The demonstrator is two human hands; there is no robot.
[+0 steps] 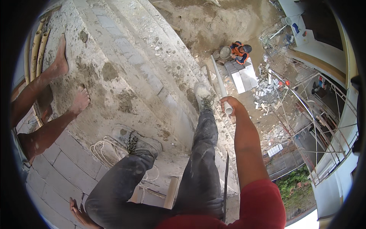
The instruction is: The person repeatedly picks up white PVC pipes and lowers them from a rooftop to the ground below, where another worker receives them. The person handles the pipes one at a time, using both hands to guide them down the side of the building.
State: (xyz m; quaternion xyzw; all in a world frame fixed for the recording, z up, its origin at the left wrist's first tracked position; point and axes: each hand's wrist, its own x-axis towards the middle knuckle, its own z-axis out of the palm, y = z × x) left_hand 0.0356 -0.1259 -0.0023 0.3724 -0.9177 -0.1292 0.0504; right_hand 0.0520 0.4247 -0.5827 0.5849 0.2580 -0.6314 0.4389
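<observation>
My right hand [233,105] is closed around a long white pipe [220,80] near its open end. From my grip the pipe slants away over the wall's edge, high above the ground. My left hand [79,214] shows partly beside my bent left knee, its fingers apart, next to the grey block surface [74,160]; whether it touches the blocks I cannot tell. Behind my left shoe lies a loop of pale rope [102,149]. My right shoe [202,93] stands close to the drop.
At left, another person's bare feet [79,101] rest on the mortar-spotted concrete [114,93] near bamboo poles [35,53]. Far below, a worker in an orange vest [240,50] bends by stacked blocks [244,78] and a bucket [225,52]. Scaffolding [320,126] and rubble [267,89] lie to the right.
</observation>
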